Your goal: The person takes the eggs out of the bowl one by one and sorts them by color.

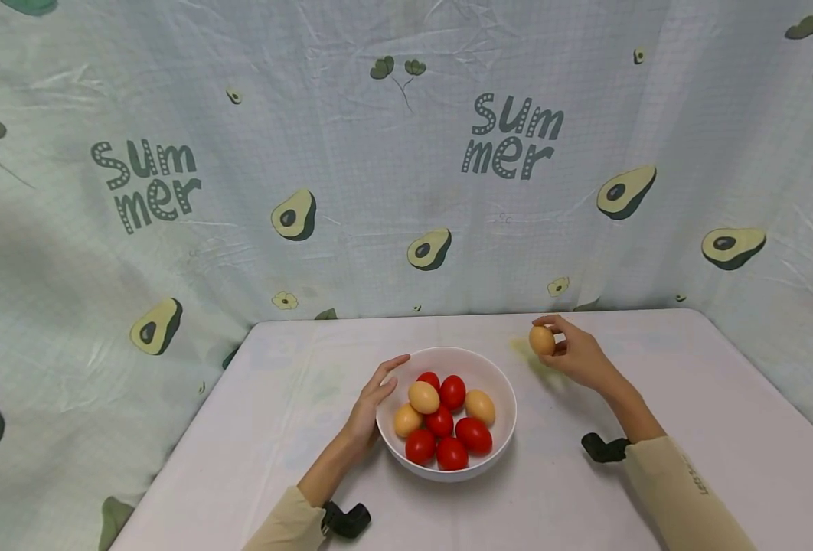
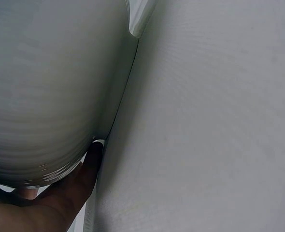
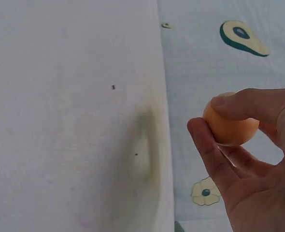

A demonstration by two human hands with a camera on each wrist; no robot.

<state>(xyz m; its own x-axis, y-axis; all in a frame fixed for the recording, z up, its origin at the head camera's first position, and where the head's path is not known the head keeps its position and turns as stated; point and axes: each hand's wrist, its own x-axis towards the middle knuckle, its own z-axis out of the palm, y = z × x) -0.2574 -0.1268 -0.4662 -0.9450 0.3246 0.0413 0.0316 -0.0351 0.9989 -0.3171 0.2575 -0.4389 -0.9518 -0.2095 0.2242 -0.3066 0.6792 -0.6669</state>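
A white bowl (image 1: 506,428) stands on the table, holding several glossy red tomatoes (image 1: 474,435) and three tan-orange eggs (image 1: 480,407). My left hand (image 1: 368,409) rests against the bowl's left side with its fingers spread along the outer wall. In the left wrist view, the left hand (image 2: 60,208) touches the bowl's outer side (image 2: 50,96), low down by the table. Toward the back of the table, right of the bowl, my right hand (image 1: 579,356) holds another egg (image 1: 541,340) off the surface. The right wrist view shows this egg (image 3: 232,125) pinched between thumb and fingers.
The white table (image 1: 296,390) ends at a straight back edge. Behind it hangs a pale cloth (image 1: 351,168) with avocado prints and lettering. A faint yellowish-green patch (image 1: 527,352) lies on the table by the right hand. Black wrist mounts (image 1: 346,520) stick out from both sleeves.
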